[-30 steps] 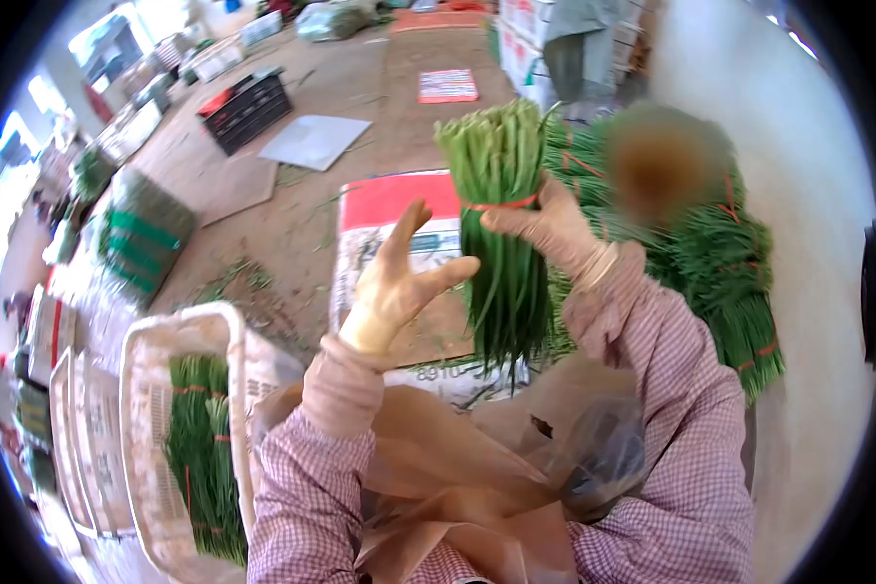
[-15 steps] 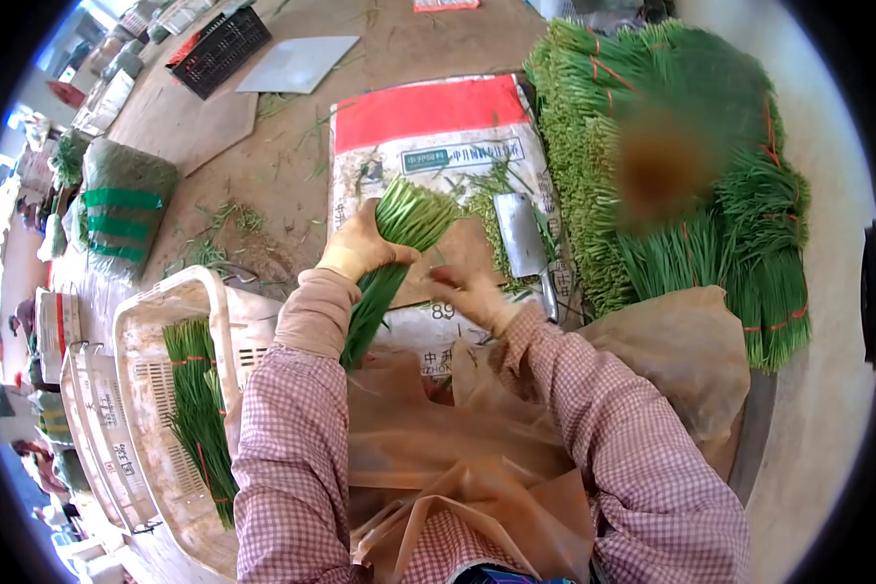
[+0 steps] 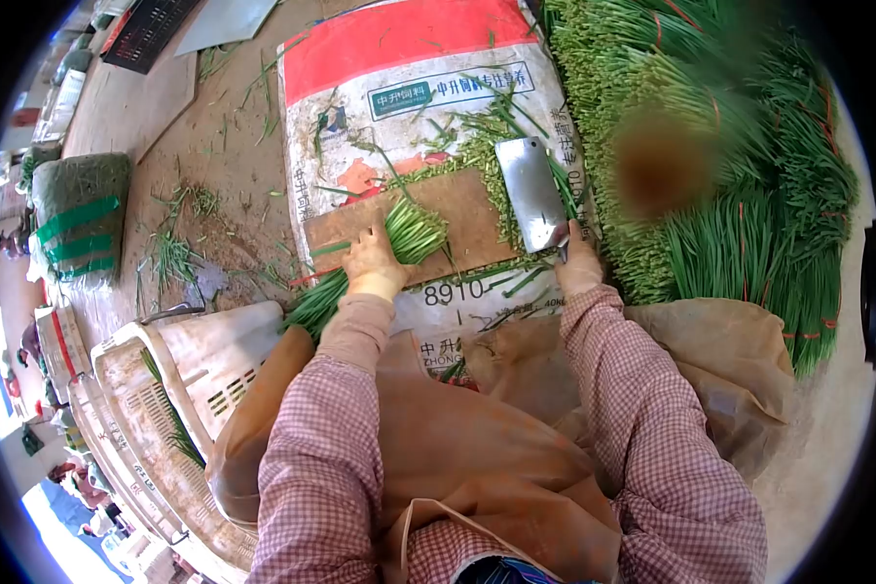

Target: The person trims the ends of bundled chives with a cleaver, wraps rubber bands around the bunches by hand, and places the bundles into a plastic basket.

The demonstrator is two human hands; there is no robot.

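Note:
My left hand [image 3: 373, 265] is wrapped round a bundle of green stalks [image 3: 416, 232], pressing it on a brown wooden board [image 3: 467, 209]. The pale cut ends point right, and the dark leaves trail to the lower left. My right hand [image 3: 579, 261] is closed round the handle of a cleaver [image 3: 530, 193], whose broad metal blade lies at the board's right end over green trimmings. Under the board is a printed white sack [image 3: 423, 127] with a red band.
Tied green bundles [image 3: 749, 243] are heaped at the right. A white plastic basket [image 3: 204, 365] stands at the lower left. Further off are a wrapped bale [image 3: 80, 219] with green tape, a black crate [image 3: 149, 34] and a pale sheet [image 3: 226, 21].
My left hand has lowered the bundle onto the board. My right hand has moved right and taken hold of the cleaver's handle. The view has shifted closer to the sack.

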